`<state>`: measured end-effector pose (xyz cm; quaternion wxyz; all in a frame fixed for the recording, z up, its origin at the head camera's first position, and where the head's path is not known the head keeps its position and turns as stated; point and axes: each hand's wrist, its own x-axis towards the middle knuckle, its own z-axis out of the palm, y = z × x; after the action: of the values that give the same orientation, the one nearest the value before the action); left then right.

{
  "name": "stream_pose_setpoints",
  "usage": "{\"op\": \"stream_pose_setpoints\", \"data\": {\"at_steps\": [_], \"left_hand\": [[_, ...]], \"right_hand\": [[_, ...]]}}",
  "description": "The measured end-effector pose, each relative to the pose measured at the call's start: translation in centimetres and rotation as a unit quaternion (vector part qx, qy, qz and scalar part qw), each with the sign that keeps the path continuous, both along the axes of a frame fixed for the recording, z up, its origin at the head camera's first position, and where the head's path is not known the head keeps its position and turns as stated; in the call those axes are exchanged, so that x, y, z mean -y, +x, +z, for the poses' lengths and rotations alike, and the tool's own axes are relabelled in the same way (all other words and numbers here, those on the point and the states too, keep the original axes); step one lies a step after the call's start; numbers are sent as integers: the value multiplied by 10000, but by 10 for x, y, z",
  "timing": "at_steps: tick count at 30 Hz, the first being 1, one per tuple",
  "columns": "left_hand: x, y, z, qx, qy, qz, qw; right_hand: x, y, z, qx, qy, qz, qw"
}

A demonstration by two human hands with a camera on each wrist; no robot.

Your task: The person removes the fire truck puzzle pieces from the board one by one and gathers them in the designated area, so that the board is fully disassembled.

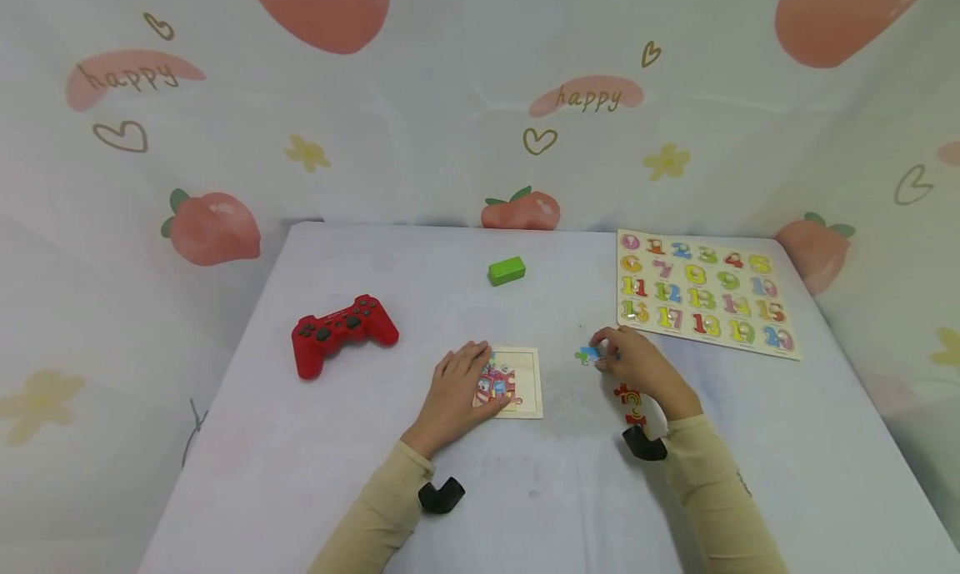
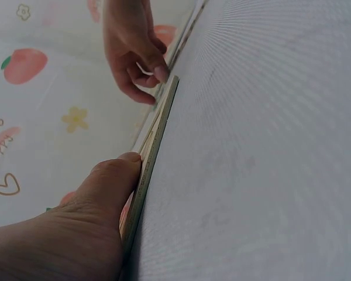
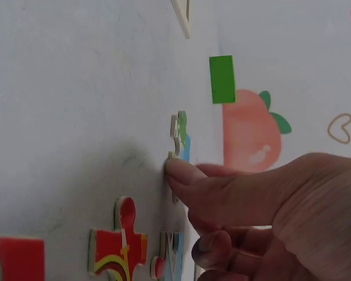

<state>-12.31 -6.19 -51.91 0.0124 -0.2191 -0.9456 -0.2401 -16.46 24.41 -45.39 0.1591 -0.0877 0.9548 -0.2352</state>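
Observation:
A small wooden jigsaw board (image 1: 529, 382) lies on the table, its left part filled with pink and blue pieces. My left hand (image 1: 459, 386) rests over that filled side, fingers spread, thumb along the near edge. In the left wrist view, the thumb (image 2: 114, 181) presses on the side of the board. To the right of the board, my right hand (image 1: 633, 359) pinches a blue and green puzzle piece (image 1: 588, 354) between thumb and finger, low over the table. Red and yellow puzzle pieces (image 1: 628, 395) lie beneath its wrist, partly hidden in the head view.
A red game controller (image 1: 345, 332) lies at the left. Toward the back sits a green block (image 1: 507, 271). A wooden number board (image 1: 705, 295) with colourful numerals occupies the back right, just beyond my right hand. Printed cloth hangs behind the table.

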Motion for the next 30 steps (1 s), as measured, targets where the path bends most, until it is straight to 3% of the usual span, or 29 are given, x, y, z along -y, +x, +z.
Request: {"op": "stream_pose_setpoints", "data": {"at_steps": [18,27,30], "left_hand": [[0,0,1,-29,16,6,10000],[1,0,1,-51,29,3,10000],[1,0,-1,-102,19,-18,9999]], "right_hand": [[-6,4,3,-114,-38,351,9993],[-7,3,20,-1096,-823,68,9905],[4,6,22,-1137,-1058,102,9878]]}}
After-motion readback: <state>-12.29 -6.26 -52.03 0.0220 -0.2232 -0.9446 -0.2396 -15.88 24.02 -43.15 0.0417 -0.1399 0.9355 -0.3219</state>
